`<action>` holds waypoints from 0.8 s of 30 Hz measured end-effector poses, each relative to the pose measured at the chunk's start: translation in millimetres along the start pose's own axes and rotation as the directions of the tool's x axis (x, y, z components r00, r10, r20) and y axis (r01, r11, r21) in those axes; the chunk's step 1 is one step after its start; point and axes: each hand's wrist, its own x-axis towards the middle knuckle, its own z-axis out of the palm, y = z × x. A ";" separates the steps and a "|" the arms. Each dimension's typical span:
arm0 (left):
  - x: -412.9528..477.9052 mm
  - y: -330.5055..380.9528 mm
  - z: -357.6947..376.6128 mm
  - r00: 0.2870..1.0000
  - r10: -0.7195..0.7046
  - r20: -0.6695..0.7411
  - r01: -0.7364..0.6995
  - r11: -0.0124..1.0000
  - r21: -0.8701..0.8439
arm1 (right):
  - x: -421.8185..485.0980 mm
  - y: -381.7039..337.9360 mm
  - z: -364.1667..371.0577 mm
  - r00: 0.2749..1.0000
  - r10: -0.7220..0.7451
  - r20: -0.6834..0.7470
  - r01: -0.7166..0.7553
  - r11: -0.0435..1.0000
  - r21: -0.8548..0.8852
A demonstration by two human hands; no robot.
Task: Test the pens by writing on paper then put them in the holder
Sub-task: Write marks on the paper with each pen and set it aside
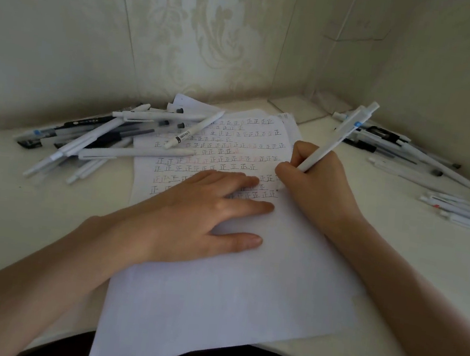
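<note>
The white table [16, 210] fills the corner of a wall [187, 24] papered in a pale floral pattern, and the paper [228, 295] lies at the table's middle as a small stack of sheets, its near edge hanging a little over the table's front. The upper half of the paper carries rows of one hand-written character in dark and reddish ink; its lower half is blank. The left hand [194, 211] lies flat on the middle of the paper, fingers straight and slightly spread, holding nothing and pressing the sheet down. The right hand [315, 187] rests at the paper's right edge with its fingers curled round a white pen [335, 143], which slants up and away from the paper toward the far right, its clicker end highest. Its tip meets the paper at the right end of a written row, just beyond the left hand's fingertips. Left of the paper's far corner lies a tangled heap of pens [99, 137], white and dark, and one of them [193, 133] reaches onto the paper's top rows. Right of the paper, well apart, more pens [394, 150] lie in the corner, with a few white ones [466, 212] nearer the frame's edge.
</note>
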 end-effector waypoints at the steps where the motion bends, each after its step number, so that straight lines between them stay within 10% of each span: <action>1: 0.0 -0.1 0.0 1.000 0.001 -0.002 -0.001 1.000 0.000 | 0.0 -0.1 0.1 1.000 -0.006 0.000 0.006 1.000 -0.017; 24: 1.4 0.1 0.1 1.000 0.004 -0.009 -0.004 1.000 0.011 | -1.0 0.0 -2.0 0.999 0.039 0.030 -0.039 0.999 0.016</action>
